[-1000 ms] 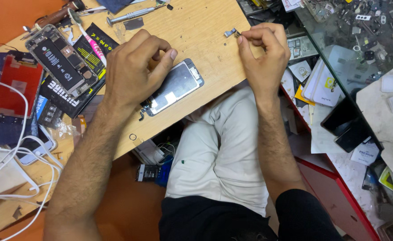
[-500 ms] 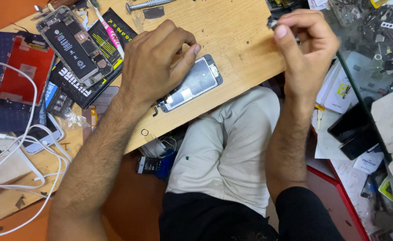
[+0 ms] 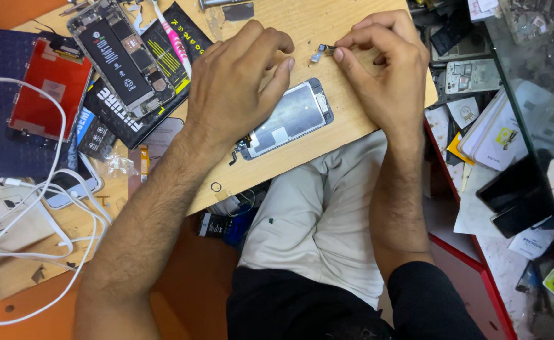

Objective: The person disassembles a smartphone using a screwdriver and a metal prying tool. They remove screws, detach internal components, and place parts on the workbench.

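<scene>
I am pinching a small flex part [image 3: 321, 53] in my right hand [image 3: 387, 69] at top centre, not yet fitted, while my left hand [image 3: 233, 88] is pressing flat, ungripped, on the screen assembly [image 3: 286, 118].

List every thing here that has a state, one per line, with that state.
left hand: palm down, pressing on the screen panel
right hand: fingertips pinching the small flex part
small flex part: held just above the wooden board
screen panel: face down, metal back showing
opened phone: screen off, battery exposed
red screen panel: detached, lying flat
wooden board: lying flat
</scene>
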